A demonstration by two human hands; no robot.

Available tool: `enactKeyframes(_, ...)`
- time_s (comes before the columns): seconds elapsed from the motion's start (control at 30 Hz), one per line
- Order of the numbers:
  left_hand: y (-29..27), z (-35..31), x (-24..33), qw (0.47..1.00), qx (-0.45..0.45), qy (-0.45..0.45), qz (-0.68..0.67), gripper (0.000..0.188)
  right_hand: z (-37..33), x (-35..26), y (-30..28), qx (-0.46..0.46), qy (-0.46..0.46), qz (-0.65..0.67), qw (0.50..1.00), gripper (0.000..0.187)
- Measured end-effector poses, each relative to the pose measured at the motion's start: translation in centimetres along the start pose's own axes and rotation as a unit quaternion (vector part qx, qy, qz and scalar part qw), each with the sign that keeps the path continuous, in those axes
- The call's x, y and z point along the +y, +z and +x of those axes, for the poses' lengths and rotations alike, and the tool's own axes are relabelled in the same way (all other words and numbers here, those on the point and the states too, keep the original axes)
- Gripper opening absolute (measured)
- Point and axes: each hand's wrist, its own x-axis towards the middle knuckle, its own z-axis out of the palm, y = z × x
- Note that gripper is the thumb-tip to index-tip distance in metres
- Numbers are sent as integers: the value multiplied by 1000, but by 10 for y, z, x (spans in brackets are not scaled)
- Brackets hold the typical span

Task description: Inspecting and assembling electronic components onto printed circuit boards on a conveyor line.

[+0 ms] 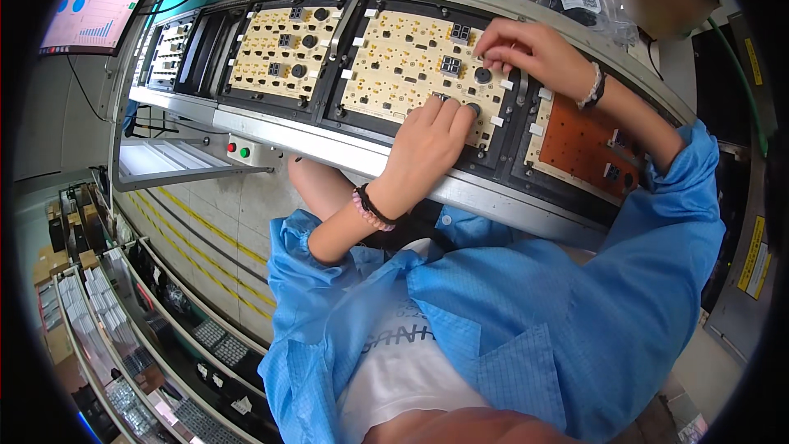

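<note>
At centre frame, the left hand (427, 144) presses fingertips closed on a small round black part on a cream circuit board (403, 62). The right hand (530, 49), upper right, pinches another part. The board looks thin, stiff and fragile, best held by its edges.

A long metal conveyor line (345, 152) curves across the upper part of the view, its pale grey rail carrying a red and a green button (237, 149) on the front face. Below it the floor (238, 222) is laid with light tiles marked by yellow and black diagonal stripes (205, 234). At lower left, slanted metal racks (123, 337) hold rows of small trays and cardboard boxes. At upper left a monitor (86, 20) shows a pale screen with charts. A yellow warning label (754, 256) sits on a grey cabinet at right. Lighting is even and bright.
</note>
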Motion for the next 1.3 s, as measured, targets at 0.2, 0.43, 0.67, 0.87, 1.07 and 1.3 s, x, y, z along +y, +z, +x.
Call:
enactKeyframes(0.2, 5, -20, -3, 992, 70, -43, -99, 28, -11, -8, 18, 18, 39, -152, 987, 13)
enactKeyframes(0.43, -1, -28, -5, 988, 94, -50, -107, 31, -4, 9, 21, -17, -318, -552, 771, 16)
enactKeyframes(0.67, -2, -31, -11, 988, 85, -47, -120, 29, 6, 1, 16, -35, -324, -536, 779, 17)
enactKeyframes(0.87, -3, -30, -14, 988, 87, -36, -125, 27, 1, 5, 20, -36, -315, -549, 773, 10)
enactKeyframes(1.07, -3, -31, -18, 990, 78, -25, -117, 26, 3, 0, 24, -28, -323, -574, 752, 9)
enactKeyframes(1.3, -5, -32, -21, 991, 78, -8, -107, 27, -1, -1, 27, -37, -266, -552, 790, 16)
